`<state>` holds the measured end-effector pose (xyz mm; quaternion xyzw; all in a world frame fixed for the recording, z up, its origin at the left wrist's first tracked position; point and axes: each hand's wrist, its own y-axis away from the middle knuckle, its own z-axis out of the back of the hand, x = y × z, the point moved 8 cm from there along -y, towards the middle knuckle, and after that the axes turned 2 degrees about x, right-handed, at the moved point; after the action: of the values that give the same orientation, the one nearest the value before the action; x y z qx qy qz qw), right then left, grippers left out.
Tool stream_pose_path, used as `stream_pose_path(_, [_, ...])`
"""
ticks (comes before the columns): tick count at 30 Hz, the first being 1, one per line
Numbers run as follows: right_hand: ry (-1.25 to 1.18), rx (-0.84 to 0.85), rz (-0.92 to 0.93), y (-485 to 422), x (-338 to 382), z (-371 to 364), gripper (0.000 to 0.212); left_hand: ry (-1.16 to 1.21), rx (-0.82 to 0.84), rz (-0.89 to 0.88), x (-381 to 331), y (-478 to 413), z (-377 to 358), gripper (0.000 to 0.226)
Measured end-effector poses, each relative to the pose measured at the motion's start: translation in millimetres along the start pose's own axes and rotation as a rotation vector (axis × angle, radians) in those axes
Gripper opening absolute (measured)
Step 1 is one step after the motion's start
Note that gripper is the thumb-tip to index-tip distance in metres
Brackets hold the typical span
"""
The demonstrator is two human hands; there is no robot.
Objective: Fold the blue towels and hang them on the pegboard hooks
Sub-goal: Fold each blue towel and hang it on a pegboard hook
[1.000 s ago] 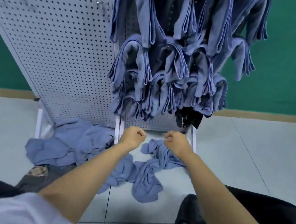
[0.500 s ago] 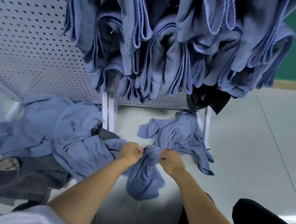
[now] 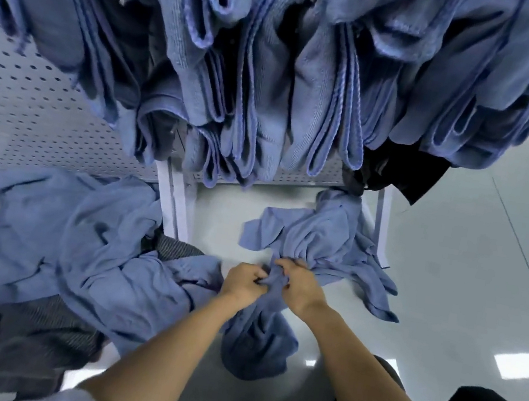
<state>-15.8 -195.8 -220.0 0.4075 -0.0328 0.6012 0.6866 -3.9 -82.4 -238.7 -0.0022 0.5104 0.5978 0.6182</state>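
Both fists clenched on one crumpled blue towel point(image 3: 318, 243) on the floor point(image 3: 448, 299). My left hand point(image 3: 243, 283) bunches its middle, fingers curled tight; my right hand point(image 3: 300, 284) pinches the same fold just beside it, knuckles nearly touching. Towel lies under the pegboard point(image 3: 29, 100), below the folded towels point(image 3: 275, 80) hanging there. More loose towels point(image 3: 76, 240) piled to the left.

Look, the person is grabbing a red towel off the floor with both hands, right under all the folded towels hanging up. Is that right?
Not quite: the towel is blue, not red. The head view shows the left hand and right hand gripping a crumpled blue towel on the floor, below the folded towels hanging on the pegboard.
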Motion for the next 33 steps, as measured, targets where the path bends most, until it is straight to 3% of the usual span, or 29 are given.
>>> stream_pose_path(4, [0.089,0.040,-0.010,11,2,12,0.031,0.158,0.025,-0.082,-14,21,17,0.013])
stream_pose_path(7, [0.162,0.004,0.042,26,18,39,0.023,0.211,0.051,-0.106,-29,45,39,0.026])
stream_pose_path(10, [0.214,-0.029,0.144,45,47,71,0.018,0.220,0.082,-0.123,-54,79,66,0.022])
stream_pose_path(15, [0.009,-0.240,0.378,91,121,143,0.007,0.289,0.064,-0.159,-100,143,112,0.025])
stream_pose_path(17, [0.007,-0.324,0.464,117,153,171,0.007,0.300,0.039,-0.228,-123,171,132,0.016])
stream_pose_path(20, [0.032,-0.366,0.588,159,199,203,0.007,0.273,0.005,-0.304,-153,211,158,0.026])
stream_pose_path(26, [-0.080,-0.279,0.568,234,251,239,0.018,0.215,-0.135,-0.466,-206,289,220,0.018])
stream_pose_path(29, [-0.150,-0.175,0.561,263,264,245,0.017,0.175,-0.214,-0.498,-221,324,244,0.029])
stream_pose_path(33, [-0.221,0.002,0.509,287,275,227,0.030,0.288,-0.248,-0.584,-232,358,261,0.014])
